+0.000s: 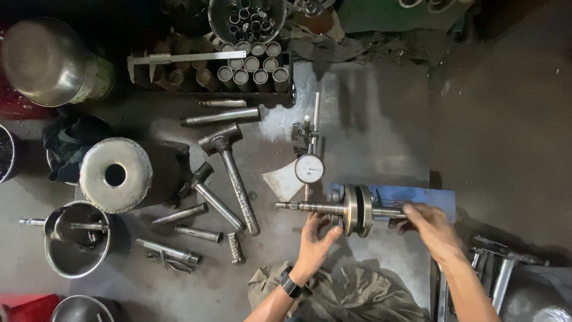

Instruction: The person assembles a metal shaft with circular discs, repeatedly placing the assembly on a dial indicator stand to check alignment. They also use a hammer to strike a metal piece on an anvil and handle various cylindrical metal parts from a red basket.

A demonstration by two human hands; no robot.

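Both hands gripped the crankshaft (pixel 351 210): left hand (pixel 314 238) curled under the left shaft beside the webs, right hand (pixel 430 225) closed over the right shaft end. It lay across the blue stand (pixel 438 195) near the right edge of the worktop (pixel 369 119), the dial gauge (pixel 309 169) just behind it. Likely risks: a slipping shaft could have rolled off the stand, and a sideways bump could have knocked the gauge stem. Hammers (pixel 229 173) lay well left, near the worktop's middle.
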